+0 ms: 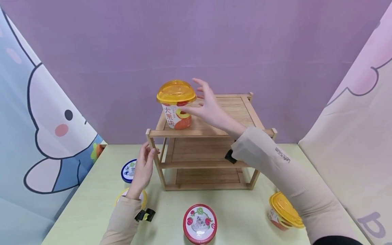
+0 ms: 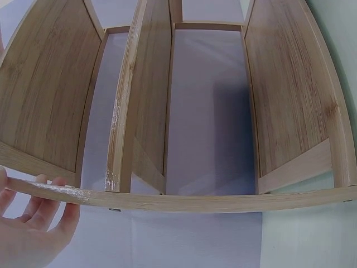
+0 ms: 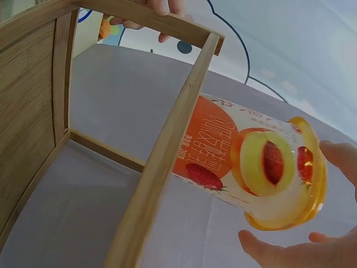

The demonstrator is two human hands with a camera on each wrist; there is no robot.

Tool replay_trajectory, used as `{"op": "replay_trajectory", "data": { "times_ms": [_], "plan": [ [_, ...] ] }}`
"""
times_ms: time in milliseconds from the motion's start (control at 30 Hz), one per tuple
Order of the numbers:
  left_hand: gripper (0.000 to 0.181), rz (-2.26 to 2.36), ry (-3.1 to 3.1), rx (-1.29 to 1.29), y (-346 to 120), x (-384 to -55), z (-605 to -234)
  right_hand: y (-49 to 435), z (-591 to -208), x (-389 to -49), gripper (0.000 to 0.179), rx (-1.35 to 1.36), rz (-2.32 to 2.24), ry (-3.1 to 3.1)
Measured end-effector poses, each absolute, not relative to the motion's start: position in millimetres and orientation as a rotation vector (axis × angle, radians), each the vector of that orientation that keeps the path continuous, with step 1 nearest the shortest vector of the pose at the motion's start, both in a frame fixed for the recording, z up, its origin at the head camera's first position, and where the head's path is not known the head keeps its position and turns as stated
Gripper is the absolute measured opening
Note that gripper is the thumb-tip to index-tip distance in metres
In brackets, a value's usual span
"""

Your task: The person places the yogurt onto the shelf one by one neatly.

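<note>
A plastic fruit cup (image 1: 176,115) with a domed orange lid stands upright at the front left of the wooden rack's top shelf (image 1: 223,112). Around its lid my right hand (image 1: 211,105) has its fingers spread, with a small gap showing between them and the cup. The right wrist view shows the cup's peach-printed side (image 3: 240,153) and the fingertips of my right hand (image 3: 312,245) beside the lid. My left hand (image 1: 145,166) holds the rack's front left post; in the left wrist view its fingers (image 2: 42,215) bend behind that post (image 2: 223,202).
Left of the rack lie a blue-rimmed tub (image 1: 128,170) and a yellow-rimmed one (image 1: 144,199), partly hidden by my left arm. A red-rimmed tub (image 1: 199,223) stands in front. Another orange-lidded cup (image 1: 284,211) sits at right, partly behind my right sleeve.
</note>
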State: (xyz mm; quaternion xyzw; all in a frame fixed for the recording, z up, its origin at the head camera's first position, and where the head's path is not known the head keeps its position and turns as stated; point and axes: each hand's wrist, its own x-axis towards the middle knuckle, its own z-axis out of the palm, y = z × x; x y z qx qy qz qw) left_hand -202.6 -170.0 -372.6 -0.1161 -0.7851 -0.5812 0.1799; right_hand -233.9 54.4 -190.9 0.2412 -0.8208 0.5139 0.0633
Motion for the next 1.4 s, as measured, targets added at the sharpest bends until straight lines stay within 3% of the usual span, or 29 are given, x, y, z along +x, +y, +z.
{"op": "replay_trajectory", "data": {
  "times_ms": [333,633,1400],
  "plan": [
    [0.035,-1.651,-2.21,-0.322,-172.1,-203.0,-372.5,70.6,-199.2,-205.1,0.061,0.782,1.487,-2.362],
    [0.036,-1.623,-2.214,-0.323,-172.6,-203.4,-373.3,79.8,-224.4,-181.4,0.052,0.808,1.392,-2.335],
    [0.038,-1.635,-2.212,-0.312,-170.2,-203.5,-371.7,102.1,-316.5,-136.7,0.039,0.954,1.348,-2.496]
  ]
}}
